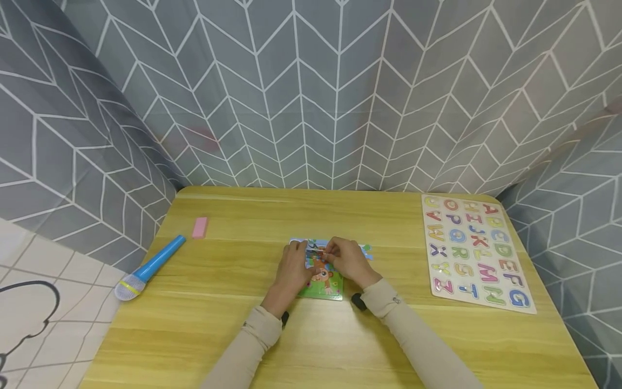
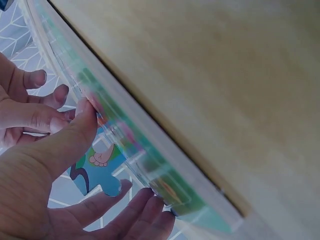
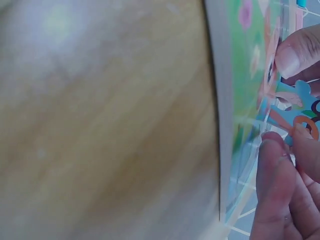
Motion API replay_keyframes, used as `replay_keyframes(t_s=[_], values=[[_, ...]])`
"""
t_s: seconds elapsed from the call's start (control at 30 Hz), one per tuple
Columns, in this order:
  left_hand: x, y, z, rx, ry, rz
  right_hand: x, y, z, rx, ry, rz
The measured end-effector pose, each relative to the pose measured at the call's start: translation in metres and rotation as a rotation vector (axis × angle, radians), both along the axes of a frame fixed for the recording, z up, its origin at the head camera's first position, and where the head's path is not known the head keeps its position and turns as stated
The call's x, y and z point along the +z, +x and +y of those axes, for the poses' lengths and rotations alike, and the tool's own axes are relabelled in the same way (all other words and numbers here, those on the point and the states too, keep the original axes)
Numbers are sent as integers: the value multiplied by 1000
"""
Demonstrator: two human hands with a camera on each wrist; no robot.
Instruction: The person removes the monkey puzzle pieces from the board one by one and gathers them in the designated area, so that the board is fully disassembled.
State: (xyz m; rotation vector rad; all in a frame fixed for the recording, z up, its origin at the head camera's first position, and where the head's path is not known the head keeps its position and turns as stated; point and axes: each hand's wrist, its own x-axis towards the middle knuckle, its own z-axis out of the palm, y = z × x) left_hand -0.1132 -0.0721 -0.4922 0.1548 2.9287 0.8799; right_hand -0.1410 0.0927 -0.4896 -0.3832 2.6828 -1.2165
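A jigsaw puzzle board [image 1: 323,292] with a cartoon monkey on green and blue lies on the table under both hands. Between the thumb and fingers of my right hand [image 1: 350,262] is a blue puzzle piece [image 3: 306,106], pinched and tilted up over the board's upper part. My left hand [image 1: 293,267] rests on the board's left side, its thumb and fingertips touching the surface. In the left wrist view the raised puzzle piece [image 2: 100,172] shows a foot and a dark curl. The right hand covers some of the board in the head view.
Loose blue puzzle pieces [image 1: 366,250] lie just right of the board. Farther right is an alphabet board [image 1: 478,254]. A blue toy microphone [image 1: 157,262] and a pink block [image 1: 200,227] lie at the left. Patterned curtains [image 1: 311,97] hang behind the wooden table [image 1: 233,329].
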Motion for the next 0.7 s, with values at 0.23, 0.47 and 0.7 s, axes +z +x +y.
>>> replay_keyframes(t_s=[0.23, 0.47, 0.7], values=[[0, 1, -2, 2, 13, -12, 0, 1, 4, -7, -33, -6], [1, 2, -3, 14, 25, -11, 2, 3, 26, -101, -54, 36], [2, 4, -9, 3, 4, -5, 2, 7, 60, -205, -90, 31]])
